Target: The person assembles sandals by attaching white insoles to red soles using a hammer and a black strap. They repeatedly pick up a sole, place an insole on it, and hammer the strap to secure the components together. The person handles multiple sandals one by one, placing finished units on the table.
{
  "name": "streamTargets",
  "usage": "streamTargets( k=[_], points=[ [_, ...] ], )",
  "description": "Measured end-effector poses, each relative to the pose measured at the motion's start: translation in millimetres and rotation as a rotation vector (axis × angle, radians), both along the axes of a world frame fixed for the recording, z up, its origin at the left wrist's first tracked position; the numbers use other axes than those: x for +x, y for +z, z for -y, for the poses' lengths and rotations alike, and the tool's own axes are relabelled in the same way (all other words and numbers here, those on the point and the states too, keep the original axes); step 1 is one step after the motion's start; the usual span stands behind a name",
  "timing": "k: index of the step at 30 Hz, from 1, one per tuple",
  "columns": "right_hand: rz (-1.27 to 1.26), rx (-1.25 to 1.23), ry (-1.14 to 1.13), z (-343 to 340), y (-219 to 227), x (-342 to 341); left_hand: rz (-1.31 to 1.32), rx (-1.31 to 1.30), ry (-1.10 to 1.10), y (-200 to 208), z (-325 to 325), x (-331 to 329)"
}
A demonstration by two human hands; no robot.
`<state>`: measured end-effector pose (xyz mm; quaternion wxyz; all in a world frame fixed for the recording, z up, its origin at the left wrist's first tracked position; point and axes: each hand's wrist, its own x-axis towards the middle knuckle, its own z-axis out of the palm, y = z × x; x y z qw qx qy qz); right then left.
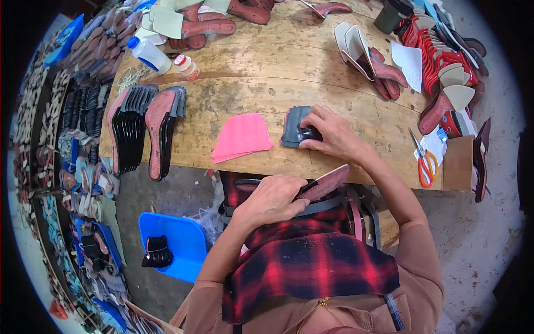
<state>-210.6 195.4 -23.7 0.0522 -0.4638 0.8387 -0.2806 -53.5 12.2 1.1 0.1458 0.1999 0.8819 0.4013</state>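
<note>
Left hand (273, 199) grip pinching pink sole (332, 182) by bench's (267, 61) front edge, one end hidden behind fingers. Right hand (334, 133) curled over dark stack (293, 129) near same edge, can't tell if pinching tbh.

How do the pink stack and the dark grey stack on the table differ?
The pink stack is bright pink, while the dark grey stack is mostly dark. The pink stack looks wider than the dark grey stack. No hand touches the pink stack; the right hand is on the dark grey stack. Both are piles of thin pieces on the wooden table.
</note>
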Motion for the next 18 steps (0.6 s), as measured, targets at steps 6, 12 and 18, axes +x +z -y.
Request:
streamTargets(
  k=[6, 12, 18],
  points=[
    [-0.309, -0.184, 0.064, -4, -25, 3, -0.058, -0.047, 0.031, -10, -6, -2],
    [0.184, -0.055, 0.016, 6, -9, -23, -0.294, -0.015, 0.010, -9, -10, -22],
    [0.114, -0.190, -0.038, 1, -10, -14, -0.243, -0.072, 0.063, -21, -13, -19]
  ],
)
